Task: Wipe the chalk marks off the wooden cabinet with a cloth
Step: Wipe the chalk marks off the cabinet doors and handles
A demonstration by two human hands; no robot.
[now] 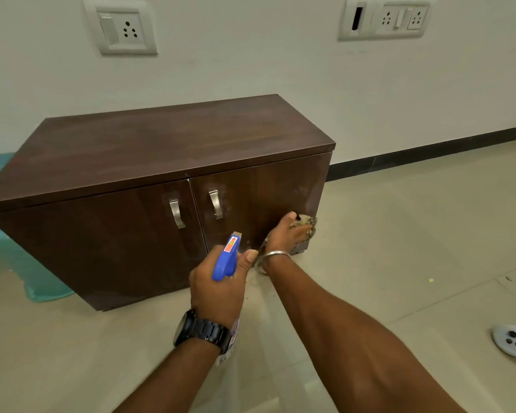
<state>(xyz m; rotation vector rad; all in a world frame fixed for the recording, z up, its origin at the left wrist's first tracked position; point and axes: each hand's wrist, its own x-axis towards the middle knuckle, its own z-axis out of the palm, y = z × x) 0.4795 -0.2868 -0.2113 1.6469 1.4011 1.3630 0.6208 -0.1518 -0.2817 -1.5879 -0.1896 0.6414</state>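
a plain room in a home or office; low dark-brown wooden two-door cabinet (161,186) against a white wall; white wall sockets (120,29); beige tiled floor (399,234); black skirting (429,152)

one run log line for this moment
left hand: blue spray bottle | right hand: brownish cloth on dark wooden cabinet door

No words or numbers can be read anywhere. The blue spray head (226,259) carries a red-orange sticker (231,244) with a small arrow-like sign and a yellow-green spot, its print too small to read. The label (234,333) below the wrist shows blurred, illegible print.
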